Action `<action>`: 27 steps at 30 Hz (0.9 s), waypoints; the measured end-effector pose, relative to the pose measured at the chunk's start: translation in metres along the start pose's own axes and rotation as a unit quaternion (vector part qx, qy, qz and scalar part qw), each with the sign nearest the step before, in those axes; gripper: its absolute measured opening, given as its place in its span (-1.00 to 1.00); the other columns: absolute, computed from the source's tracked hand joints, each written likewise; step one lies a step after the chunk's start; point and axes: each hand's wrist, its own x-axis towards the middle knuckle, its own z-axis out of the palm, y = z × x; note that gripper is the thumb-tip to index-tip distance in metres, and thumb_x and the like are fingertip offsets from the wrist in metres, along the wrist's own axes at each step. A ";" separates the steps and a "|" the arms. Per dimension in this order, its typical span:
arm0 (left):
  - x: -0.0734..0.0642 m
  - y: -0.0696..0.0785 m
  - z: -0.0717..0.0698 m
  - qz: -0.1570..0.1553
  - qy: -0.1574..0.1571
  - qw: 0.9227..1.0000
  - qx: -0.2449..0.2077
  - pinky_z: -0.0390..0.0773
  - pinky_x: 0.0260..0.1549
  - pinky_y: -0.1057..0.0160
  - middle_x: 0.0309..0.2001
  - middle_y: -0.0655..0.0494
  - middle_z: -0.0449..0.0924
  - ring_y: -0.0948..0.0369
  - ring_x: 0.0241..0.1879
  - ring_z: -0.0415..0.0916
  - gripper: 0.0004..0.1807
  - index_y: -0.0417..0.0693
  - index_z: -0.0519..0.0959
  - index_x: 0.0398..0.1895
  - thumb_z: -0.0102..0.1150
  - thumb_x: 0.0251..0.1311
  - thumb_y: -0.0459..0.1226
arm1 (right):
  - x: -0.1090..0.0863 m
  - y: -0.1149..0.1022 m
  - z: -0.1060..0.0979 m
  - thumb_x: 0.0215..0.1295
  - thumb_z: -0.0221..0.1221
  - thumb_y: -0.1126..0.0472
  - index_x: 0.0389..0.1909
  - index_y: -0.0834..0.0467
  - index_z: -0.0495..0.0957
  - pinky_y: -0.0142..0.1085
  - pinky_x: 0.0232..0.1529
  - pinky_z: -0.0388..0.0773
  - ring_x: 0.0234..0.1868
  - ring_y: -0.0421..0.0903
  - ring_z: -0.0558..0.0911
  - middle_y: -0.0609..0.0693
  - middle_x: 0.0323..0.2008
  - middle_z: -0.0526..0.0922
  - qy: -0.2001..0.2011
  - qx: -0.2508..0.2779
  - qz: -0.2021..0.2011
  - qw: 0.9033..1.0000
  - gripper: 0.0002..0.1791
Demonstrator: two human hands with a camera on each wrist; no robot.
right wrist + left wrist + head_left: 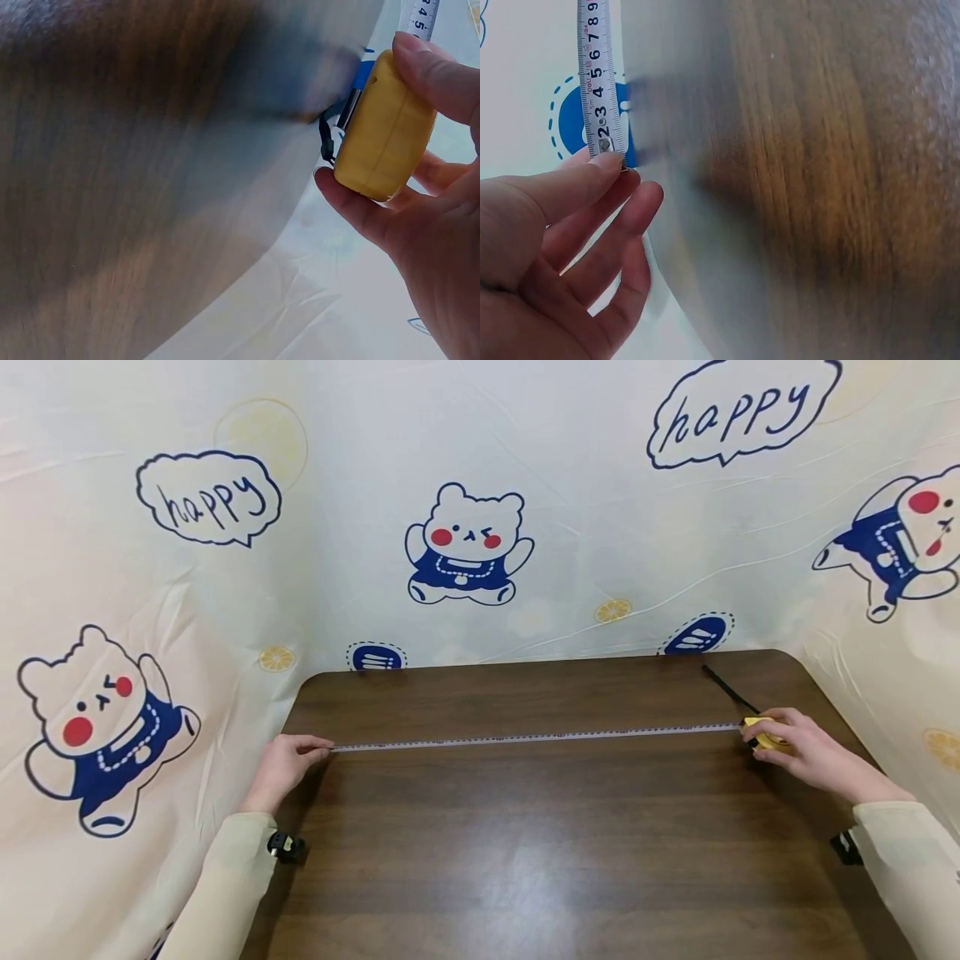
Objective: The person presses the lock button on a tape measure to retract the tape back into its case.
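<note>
A tape measure's white blade (540,737) stretches nearly straight across the far part of the brown wooden table. At the table's left side my left hand (285,770) pinches the blade's end between thumb and forefinger. In the left wrist view the thumb (604,169) lies just below the 2 mark, and the other fingers curve loosely beneath. Over at the right, my right hand (813,756) grips the yellow tape measure case (772,739). The right wrist view shows the case (386,131) from its side, with the thumb (431,67) beside the blade's mouth.
A black wrist strap (729,687) trails from the case toward the table's back edge. The wooden table (525,835) has rounded corners. A pale cloth (472,435) printed with bears and "happy" bubbles hangs behind and on both sides. Dark wrist devices (287,847) sit at both sleeves.
</note>
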 end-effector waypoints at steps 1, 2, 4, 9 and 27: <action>0.000 0.000 0.000 -0.005 -0.005 1.000 -0.008 0.54 -0.32 0.28 -0.27 -0.12 0.80 0.04 -0.27 0.74 -0.90 -0.23 0.81 -0.22 0.38 0.25 -0.44 | 0.000 0.000 0.000 -0.14 0.53 0.50 -0.20 0.08 0.64 0.24 -0.18 0.44 -0.04 0.33 0.51 0.37 -0.03 0.54 0.001 -0.001 -0.003 1.000 -0.53; 0.000 0.000 0.000 -0.010 -0.011 1.000 -0.017 0.53 -0.36 0.33 -0.29 -0.12 0.80 0.06 -0.31 0.75 -0.90 -0.25 0.81 -0.21 0.37 0.26 -0.45 | 0.000 0.000 0.000 -0.15 0.53 0.50 -0.21 0.08 0.64 0.24 -0.18 0.43 -0.05 0.33 0.51 0.36 -0.03 0.54 0.002 -0.002 -0.006 1.000 -0.53; -0.001 0.000 -0.001 -0.019 -0.023 0.999 -0.035 0.50 -0.42 0.40 -0.31 -0.15 0.80 0.09 -0.39 0.75 -0.89 -0.30 0.79 -0.19 0.34 0.27 -0.47 | 0.000 0.000 0.000 -0.16 0.54 0.49 -0.22 0.07 0.64 0.22 -0.18 0.42 -0.05 0.32 0.50 0.35 -0.04 0.54 0.004 -0.006 -0.012 1.000 -0.53; -0.001 0.000 -0.001 -0.024 -0.029 0.998 -0.043 0.50 -0.45 0.44 -0.31 -0.18 0.79 0.11 -0.44 0.76 -0.88 -0.33 0.78 -0.18 0.31 0.29 -0.49 | -0.001 0.000 -0.001 -0.19 0.55 0.48 -0.25 0.05 0.62 0.03 -0.14 0.38 -0.06 0.26 0.49 0.31 -0.06 0.55 0.010 -0.021 -0.025 0.999 -0.52; 0.001 -0.003 0.001 -0.037 -0.048 0.998 -0.028 0.55 -0.42 0.43 -0.24 -0.17 0.80 0.16 -0.45 0.76 -0.88 -0.27 0.80 -0.17 0.32 0.31 -0.45 | -0.006 -0.002 -0.004 -0.16 0.56 0.45 -0.30 0.00 0.60 -0.01 -0.16 0.39 -0.07 0.21 0.50 0.25 -0.11 0.58 -0.005 -0.038 -0.017 0.999 -0.54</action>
